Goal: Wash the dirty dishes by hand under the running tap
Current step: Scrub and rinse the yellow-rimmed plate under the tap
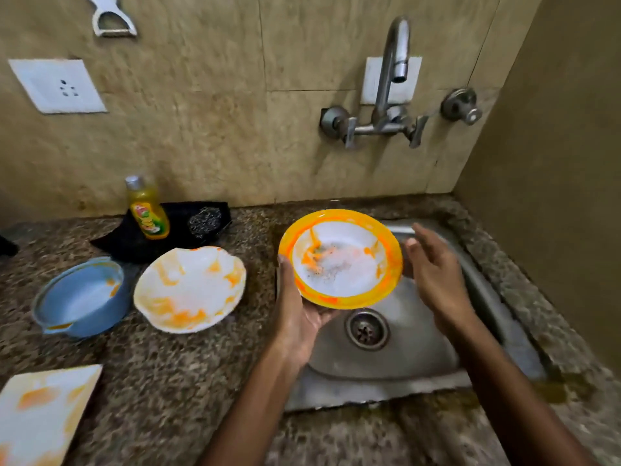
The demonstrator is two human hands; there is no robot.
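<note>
One round orange-rimmed white plastic bowl, smeared with sauce, sits over the steel sink, gripped at its near-left rim by the left hand; the right hand, fingers spread, should open the dry chrome tap first.

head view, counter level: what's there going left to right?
Square plate → blue bowl → white plate → left hand holding the orange-rimmed bowl → right hand. Soap bottle left out; it overlaps the order.

L hand holds dirty bowl, prob. over sink
</note>
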